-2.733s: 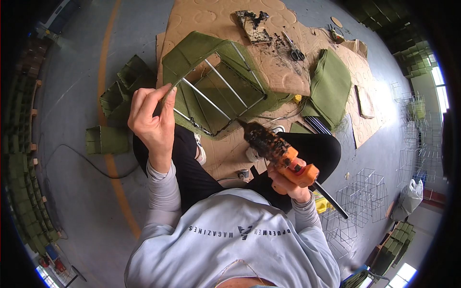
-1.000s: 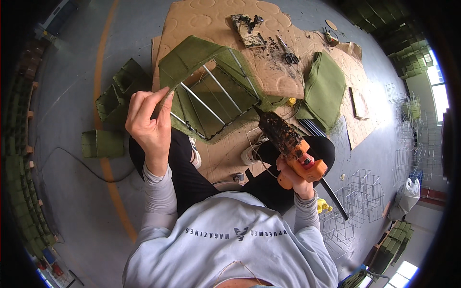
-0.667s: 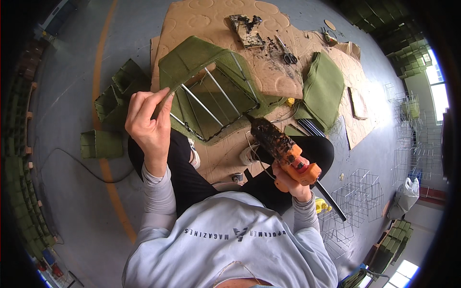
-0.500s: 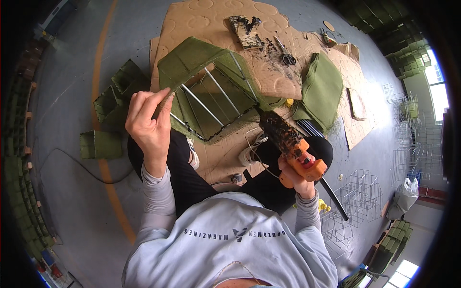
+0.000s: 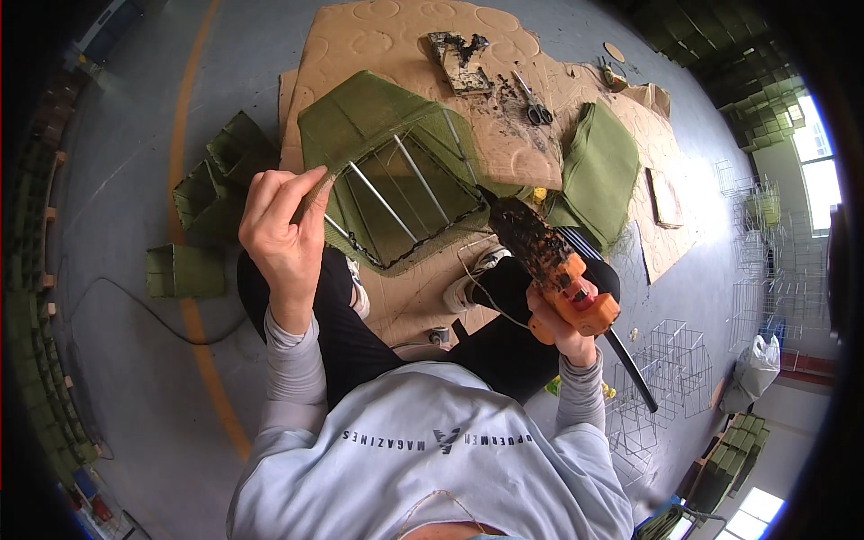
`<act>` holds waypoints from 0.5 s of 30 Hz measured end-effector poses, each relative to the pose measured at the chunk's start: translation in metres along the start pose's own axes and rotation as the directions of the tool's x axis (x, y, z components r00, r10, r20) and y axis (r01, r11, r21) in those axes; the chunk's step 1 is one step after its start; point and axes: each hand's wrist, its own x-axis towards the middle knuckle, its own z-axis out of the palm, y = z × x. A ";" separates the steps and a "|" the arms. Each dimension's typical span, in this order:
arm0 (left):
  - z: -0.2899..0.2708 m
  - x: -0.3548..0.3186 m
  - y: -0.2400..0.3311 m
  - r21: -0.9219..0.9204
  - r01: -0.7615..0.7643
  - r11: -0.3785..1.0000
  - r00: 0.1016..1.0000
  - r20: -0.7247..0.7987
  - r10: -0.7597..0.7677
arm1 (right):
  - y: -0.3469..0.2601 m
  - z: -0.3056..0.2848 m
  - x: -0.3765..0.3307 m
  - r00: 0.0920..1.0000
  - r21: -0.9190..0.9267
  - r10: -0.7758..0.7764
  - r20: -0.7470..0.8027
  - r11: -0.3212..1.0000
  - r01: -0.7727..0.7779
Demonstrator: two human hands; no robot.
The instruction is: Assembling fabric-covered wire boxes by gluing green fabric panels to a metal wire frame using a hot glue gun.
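Between my knees stands a wire frame partly wrapped in green mesh fabric [image 5: 360, 108], with pale metal bars [image 5: 378, 200] crossing its open side. Dark glue runs along its lower edge. My left hand [image 5: 286, 229] pinches the fabric's left edge between thumb and fingertips. In my right hand [image 5: 562, 328] is an orange glue gun [image 5: 585, 301], its front part caked with dark residue. The gun's nozzle points up and left, at the right corner of the frame; whether it touches is hard to tell. A black glue stick [image 5: 632, 371] sticks out from its back.
Brown cardboard [image 5: 405, 36] covers the floor ahead, holding scissors [image 5: 537, 110], a glue-smeared block [image 5: 461, 67] and folded green fabric [image 5: 601, 171]. Green fabric boxes [image 5: 186, 270] stand at left, near a cable [image 5: 117, 286]. Bare wire frames [image 5: 675, 360] lie at right.
The fabric and bars have shifted slightly to the right, along with my left hand. The glue gun has moved a little right and down. Both hands keep their holds.
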 end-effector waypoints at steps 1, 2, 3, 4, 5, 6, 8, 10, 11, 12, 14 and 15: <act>0.000 0.000 0.000 0.000 0.007 1.000 1.000 0.008 -0.007 | -0.002 0.000 0.003 1.000 -0.001 0.000 0.000 1.000 0.000; 0.000 0.000 0.001 -0.002 0.007 1.000 1.000 0.008 -0.007 | -0.004 0.000 0.006 1.000 -0.014 0.001 0.001 1.000 -0.001; 0.000 0.000 0.001 -0.003 0.008 1.000 1.000 0.010 -0.008 | -0.005 0.000 0.009 1.000 -0.028 0.002 0.001 1.000 -0.002; 0.000 0.000 0.001 -0.003 0.008 1.000 1.000 0.013 -0.008 | -0.006 0.001 0.010 1.000 -0.029 0.001 0.002 1.000 -0.001; 0.000 0.000 0.001 -0.004 0.009 1.000 1.000 0.011 -0.009 | -0.007 0.001 0.011 0.999 0.014 0.037 -0.004 0.999 -0.037; 0.000 0.000 0.001 -0.003 0.003 1.000 1.000 0.013 -0.003 | -0.007 0.001 0.012 0.997 0.057 0.073 -0.007 0.996 -0.073; -0.001 0.001 0.001 -0.002 -0.001 1.000 1.000 0.014 0.001 | -0.008 -0.002 0.011 0.998 0.066 0.059 0.016 0.996 -0.060; 0.000 0.001 0.001 -0.020 -0.003 1.000 1.000 0.013 0.003 | -0.010 -0.002 0.013 0.998 0.076 0.044 0.040 0.996 -0.047; 0.001 0.001 0.002 -0.021 -0.002 1.000 1.000 0.014 0.002 | -0.012 -0.001 0.015 1.000 0.045 0.014 0.026 0.999 -0.015; 0.001 0.001 0.003 -0.022 -0.005 1.000 1.000 0.020 0.006 | -0.013 0.000 0.017 1.000 0.014 -0.017 0.013 1.000 0.017; 0.001 0.002 0.003 -0.023 -0.008 1.000 1.000 0.024 0.009 | -0.013 -0.001 0.020 1.000 0.009 -0.011 0.012 1.000 0.011; 0.001 0.002 0.003 -0.019 -0.013 1.000 1.000 0.025 0.014 | -0.013 -0.001 0.021 1.000 0.006 -0.006 0.010 1.000 0.006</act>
